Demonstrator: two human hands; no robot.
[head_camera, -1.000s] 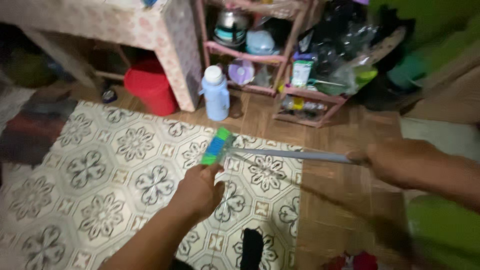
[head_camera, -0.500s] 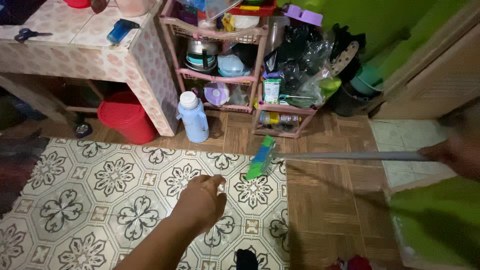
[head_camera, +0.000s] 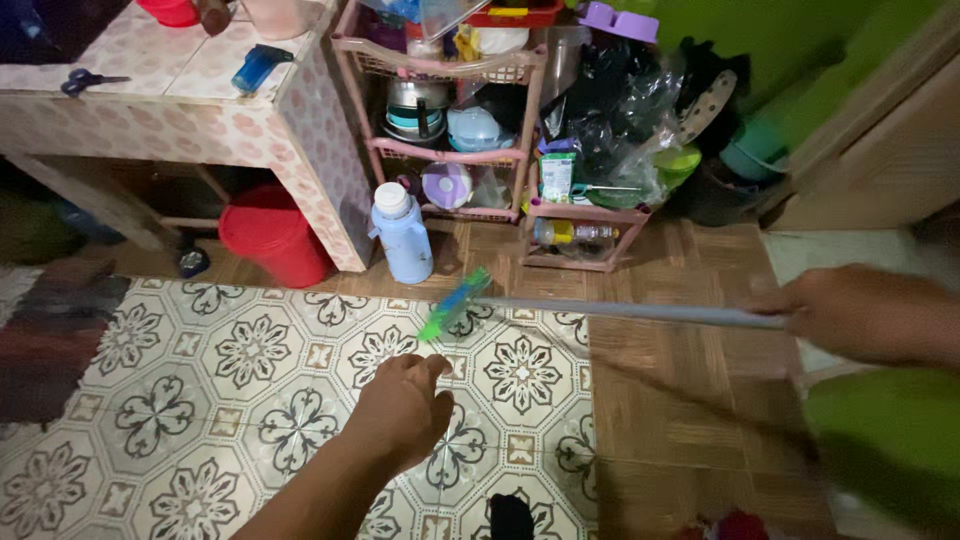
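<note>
Both arms reach forward: right hand (head_camera: 850, 315), blurred, apparently grips the broom (head_camera: 455, 304) handle; left hand (head_camera: 402, 408) hangs loosely curled, empty.

The broom (head_camera: 455, 303) ahead of the left hand's fingers (head_camera: 432, 366) has bright green and blue plastic-looking bristles, and its handle (head_camera: 620, 312), gripped in the right hand (head_camera: 850, 312), looks like smooth, dull grey metal. Under the fingers the floor mat (head_camera: 250, 400) is smooth, patterned vinyl with a faint sheen. Beyond it the floor (head_camera: 680, 400) looks like matt brown wood parquet. Farther off, the red bucket (head_camera: 275, 235), pale blue flask (head_camera: 402, 238) and pink rack (head_camera: 450, 150) look plastic.
</note>
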